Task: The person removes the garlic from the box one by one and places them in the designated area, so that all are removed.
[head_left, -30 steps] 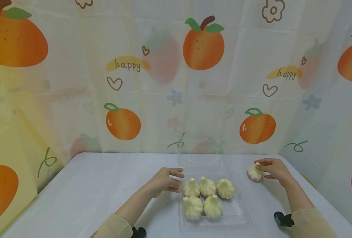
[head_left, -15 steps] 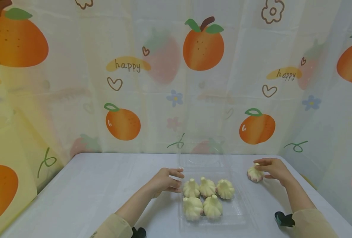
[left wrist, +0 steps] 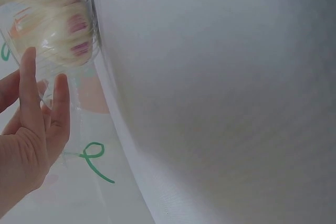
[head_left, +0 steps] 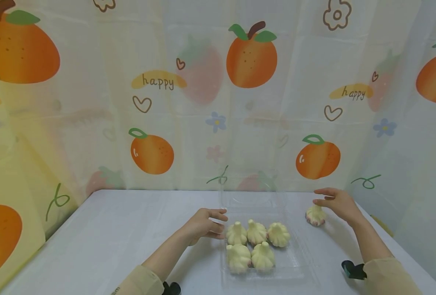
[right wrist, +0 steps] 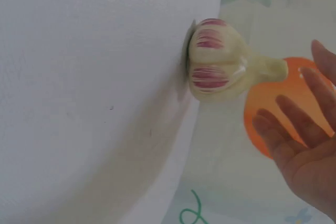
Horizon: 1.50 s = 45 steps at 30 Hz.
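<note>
A single garlic bulb [head_left: 315, 216] rests upright on the white table, right of a clear plastic box [head_left: 295, 262] that holds several more bulbs [head_left: 263, 257]. My right hand [head_left: 338, 205] hovers just above and beside the single bulb. In the right wrist view the fingers of that hand [right wrist: 307, 135] are spread and apart from the bulb [right wrist: 218, 61]. My left hand [head_left: 204, 224] is at the box's left edge, its fingers extended. The left wrist view shows this hand [left wrist: 34, 129] with fingertips against or very near the clear wall, bulbs [left wrist: 58, 32] behind it.
The box's clear lid [head_left: 252, 196] stands raised at its back side. Behind the white table [head_left: 129, 229] hangs a curtain [head_left: 199, 155] printed with oranges and strawberries. Black wrist straps show by both sleeves.
My right hand has let go of the single bulb and lifted slightly up from it; the bulb stays on the table. My left hand has not visibly moved.
</note>
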Tool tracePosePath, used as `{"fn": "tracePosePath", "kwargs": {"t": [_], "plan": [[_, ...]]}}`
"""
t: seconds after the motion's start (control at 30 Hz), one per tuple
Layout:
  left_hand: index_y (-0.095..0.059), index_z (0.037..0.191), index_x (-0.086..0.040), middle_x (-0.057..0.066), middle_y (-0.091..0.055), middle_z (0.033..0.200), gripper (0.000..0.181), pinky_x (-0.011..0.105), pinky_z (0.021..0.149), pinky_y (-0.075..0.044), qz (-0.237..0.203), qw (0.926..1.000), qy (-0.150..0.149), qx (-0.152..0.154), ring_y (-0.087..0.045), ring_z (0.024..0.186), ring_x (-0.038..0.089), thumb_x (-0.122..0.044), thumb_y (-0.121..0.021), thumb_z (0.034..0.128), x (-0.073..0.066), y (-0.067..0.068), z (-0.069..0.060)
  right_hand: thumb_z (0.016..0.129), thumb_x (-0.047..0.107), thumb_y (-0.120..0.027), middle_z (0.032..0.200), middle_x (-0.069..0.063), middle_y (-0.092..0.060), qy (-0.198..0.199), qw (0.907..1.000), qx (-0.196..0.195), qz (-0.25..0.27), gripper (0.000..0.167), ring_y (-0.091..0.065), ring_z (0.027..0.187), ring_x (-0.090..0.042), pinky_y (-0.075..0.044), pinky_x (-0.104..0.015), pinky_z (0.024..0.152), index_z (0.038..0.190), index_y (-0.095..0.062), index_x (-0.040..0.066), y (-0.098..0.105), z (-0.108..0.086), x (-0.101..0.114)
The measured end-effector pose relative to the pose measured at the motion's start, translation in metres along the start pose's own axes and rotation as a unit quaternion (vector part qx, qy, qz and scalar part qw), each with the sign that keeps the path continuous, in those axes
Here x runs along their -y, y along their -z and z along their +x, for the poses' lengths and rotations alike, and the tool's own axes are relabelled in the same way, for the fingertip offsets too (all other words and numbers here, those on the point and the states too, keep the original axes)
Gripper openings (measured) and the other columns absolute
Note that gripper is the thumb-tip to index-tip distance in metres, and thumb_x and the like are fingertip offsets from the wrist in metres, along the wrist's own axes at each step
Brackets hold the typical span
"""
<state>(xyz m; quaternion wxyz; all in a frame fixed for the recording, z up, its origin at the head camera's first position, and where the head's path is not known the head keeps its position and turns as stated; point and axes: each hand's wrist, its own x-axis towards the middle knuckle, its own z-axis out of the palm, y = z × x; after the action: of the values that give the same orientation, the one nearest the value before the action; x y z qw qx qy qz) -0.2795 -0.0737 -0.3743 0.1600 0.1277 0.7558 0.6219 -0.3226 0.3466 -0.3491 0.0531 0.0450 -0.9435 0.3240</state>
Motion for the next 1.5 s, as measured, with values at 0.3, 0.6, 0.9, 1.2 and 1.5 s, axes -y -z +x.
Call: {"fn": "tracePosePath", "kwargs": {"t": [0.3,0.6,0.9,1.2,1.5], "plan": [[-0.06,0.126,0.012,0.02,-0.039,0.157,0.04,0.028,0.077,-0.065,0.004,1.0,0.003,-0.003,-0.068,0.096,0.018,0.009,-0.061,0.0854,-0.001,0.0,0.0,0.093,0.045,-0.065,0.143,-0.029,-0.052,0.038,0.9982,-0.045,0.008,0.06,-0.046,0.133,-0.049,-0.047,-0.069,0.102,0.138,-0.056,0.006,0.005,0.0,0.025],[-0.06,0.125,0.013,0.02,-0.039,0.157,0.041,0.029,0.076,-0.066,0.005,1.0,0.004,-0.005,-0.067,0.103,0.022,0.01,-0.061,0.0848,-0.001,-0.001,0.0,0.092,0.04,-0.067,0.136,-0.019,-0.062,0.099,0.9927,-0.033,0.059,0.055,-0.057,0.124,-0.039,-0.053,-0.057,0.102,0.137,-0.058,0.01,0.006,-0.009,0.054],[-0.059,0.126,0.013,0.02,-0.039,0.157,0.041,0.029,0.077,-0.066,0.003,1.0,0.005,-0.005,-0.064,0.116,0.034,0.01,-0.061,0.0848,0.0,-0.001,0.0,0.092,0.033,-0.069,0.137,-0.013,-0.063,0.153,0.9821,0.018,0.108,0.045,-0.064,0.108,0.001,-0.056,-0.017,0.088,0.133,-0.062,0.014,-0.002,-0.018,0.078],[-0.059,0.126,0.013,0.02,-0.038,0.157,0.041,0.029,0.077,-0.066,0.003,1.0,0.002,-0.001,-0.064,0.117,0.034,0.009,-0.061,0.0849,0.0,-0.001,0.0,0.091,0.027,-0.071,0.127,0.01,-0.067,0.19,0.9705,0.056,0.138,0.04,-0.062,0.111,0.004,-0.059,-0.019,0.089,0.128,-0.064,0.017,-0.009,-0.024,0.089],[-0.059,0.126,0.013,0.02,-0.038,0.157,0.041,0.029,0.077,-0.066,0.002,1.0,0.002,-0.001,-0.064,0.116,0.034,0.009,-0.061,0.0853,0.0,-0.001,-0.001,0.089,0.02,-0.073,0.127,-0.001,-0.067,0.207,0.9542,0.122,0.178,0.04,-0.064,0.11,0.0,-0.06,-0.021,0.089,0.127,-0.064,0.011,-0.018,-0.03,0.097]]}}
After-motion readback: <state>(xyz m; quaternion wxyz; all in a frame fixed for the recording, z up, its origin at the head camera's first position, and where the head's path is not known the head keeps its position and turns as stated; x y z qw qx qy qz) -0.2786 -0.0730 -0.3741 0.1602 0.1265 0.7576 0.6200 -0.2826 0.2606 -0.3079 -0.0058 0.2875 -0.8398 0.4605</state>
